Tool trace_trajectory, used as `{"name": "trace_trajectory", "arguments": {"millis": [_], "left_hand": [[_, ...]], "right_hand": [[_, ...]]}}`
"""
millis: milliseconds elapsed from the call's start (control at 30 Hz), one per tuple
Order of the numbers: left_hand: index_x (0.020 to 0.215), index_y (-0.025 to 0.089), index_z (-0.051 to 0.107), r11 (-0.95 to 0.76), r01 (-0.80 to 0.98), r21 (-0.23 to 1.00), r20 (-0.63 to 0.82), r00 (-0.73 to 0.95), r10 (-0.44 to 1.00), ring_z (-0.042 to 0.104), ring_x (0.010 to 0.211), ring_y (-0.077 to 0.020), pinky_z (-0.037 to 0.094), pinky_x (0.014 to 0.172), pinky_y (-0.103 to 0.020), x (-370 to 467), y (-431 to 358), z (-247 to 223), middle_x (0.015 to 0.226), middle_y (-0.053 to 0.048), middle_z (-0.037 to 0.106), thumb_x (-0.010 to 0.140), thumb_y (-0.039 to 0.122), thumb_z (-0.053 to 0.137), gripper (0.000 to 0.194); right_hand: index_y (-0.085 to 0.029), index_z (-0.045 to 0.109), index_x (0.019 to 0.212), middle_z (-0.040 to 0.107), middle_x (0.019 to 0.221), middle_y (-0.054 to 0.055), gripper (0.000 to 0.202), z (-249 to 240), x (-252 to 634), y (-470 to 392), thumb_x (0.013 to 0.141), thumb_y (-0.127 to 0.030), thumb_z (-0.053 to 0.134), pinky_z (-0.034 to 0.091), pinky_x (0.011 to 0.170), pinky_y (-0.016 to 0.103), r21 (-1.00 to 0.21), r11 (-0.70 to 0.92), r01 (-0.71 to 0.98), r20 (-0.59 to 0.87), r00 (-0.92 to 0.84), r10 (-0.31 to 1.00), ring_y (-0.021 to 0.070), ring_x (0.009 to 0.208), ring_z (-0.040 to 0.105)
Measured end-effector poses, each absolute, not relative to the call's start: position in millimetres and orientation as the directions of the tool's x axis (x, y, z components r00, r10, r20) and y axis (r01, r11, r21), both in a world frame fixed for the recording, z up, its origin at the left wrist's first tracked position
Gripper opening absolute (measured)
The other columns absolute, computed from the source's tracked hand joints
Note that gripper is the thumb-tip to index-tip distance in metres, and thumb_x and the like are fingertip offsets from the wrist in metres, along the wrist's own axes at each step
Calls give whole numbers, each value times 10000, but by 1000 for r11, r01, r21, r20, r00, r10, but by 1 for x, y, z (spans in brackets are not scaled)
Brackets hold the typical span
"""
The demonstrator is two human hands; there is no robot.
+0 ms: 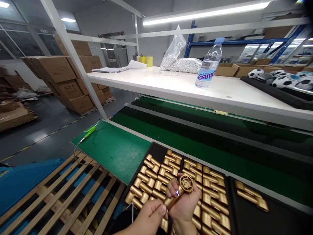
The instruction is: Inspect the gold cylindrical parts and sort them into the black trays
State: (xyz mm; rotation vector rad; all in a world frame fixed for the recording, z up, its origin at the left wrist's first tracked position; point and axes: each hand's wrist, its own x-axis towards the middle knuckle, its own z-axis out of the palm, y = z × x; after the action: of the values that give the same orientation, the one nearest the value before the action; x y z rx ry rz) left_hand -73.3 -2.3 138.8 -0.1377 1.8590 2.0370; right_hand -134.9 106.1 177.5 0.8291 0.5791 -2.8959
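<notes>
We hold gold cylindrical metal piece with round grille head (179, 191) in both hands: right hand (184, 204) wraps body, left hand (149, 213) pinches lower end, steadying it. Black tray of matching gold cylinders (156, 179) directly under hands, within reach. Clear water bottle (209, 65) far ahead on shelf.

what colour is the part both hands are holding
Metallic gold, like the parts filling the black tray below; the held gold part shows best in the head view.

One head camera is looking forward and down from just above the desk (114, 150), tilting so the shelf (186, 88) is slanting across the top. It is sitting close over the tray (156, 148) at the bottom edge, while the boxes (66, 81) are lying far off left.
</notes>
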Motion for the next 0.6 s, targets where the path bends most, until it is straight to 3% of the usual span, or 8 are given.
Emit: {"name": "trace_trajectory", "arguments": {"millis": [167, 333, 400, 500, 600], "left_hand": [[683, 131, 567, 69, -262, 963, -271, -918, 289, 448, 661, -152, 341, 663, -267, -73, -5, 148, 655, -24, 505, 821, 699, 465, 593], [668, 148, 524, 140, -275, 951, -305, -902, 306, 422, 667, -158, 328, 664, -273, -79, 9, 145, 663, -15, 471, 793, 747, 435, 618], [646, 161, 503, 165, -287, 944, -321, -913, 250, 408, 656, -160, 315, 655, -275, -77, 16, 137, 637, -3, 448, 776, 776, 419, 634], [631, 175, 482, 214, -292, 932, -328, -931, 159, 392, 644, -155, 296, 635, -268, -70, 16, 128, 619, 12, 418, 783, 778, 410, 627], [630, 187, 474, 173, -391, 904, -416, -899, 138, 306, 555, -124, 240, 549, -251, -61, 6, 127, 551, 51, 329, 755, 790, 459, 616]], "right_hand": [[-237, 551, 819, 372, 507, -51, 392, 183, -129, 112, 758, -614, 465, 239, 379, 222, -335, -926, 176, -496, -868, 14, 103, 418, 278], [-237, 519, 768, 389, 486, -49, 479, 160, -125, 115, 743, -707, 429, 270, 380, 247, -356, -906, 229, -561, -828, 11, 117, 404, 308], [-235, 483, 720, 355, 463, -51, 503, 142, -134, 131, 725, -728, 379, 257, 374, 255, -455, -865, 213, -589, -801, 112, 118, 387, 290], [-248, 371, 670, 333, 472, -40, 483, 112, -161, 193, 705, -713, 243, 309, 401, 284, -709, -695, 121, -548, -716, 434, 145, 410, 344], [-264, 325, 724, 363, 534, -31, 440, 83, -183, 287, 705, -673, 165, 373, 458, 333, -831, -539, 140, -500, -611, 613, 177, 461, 401]]}}
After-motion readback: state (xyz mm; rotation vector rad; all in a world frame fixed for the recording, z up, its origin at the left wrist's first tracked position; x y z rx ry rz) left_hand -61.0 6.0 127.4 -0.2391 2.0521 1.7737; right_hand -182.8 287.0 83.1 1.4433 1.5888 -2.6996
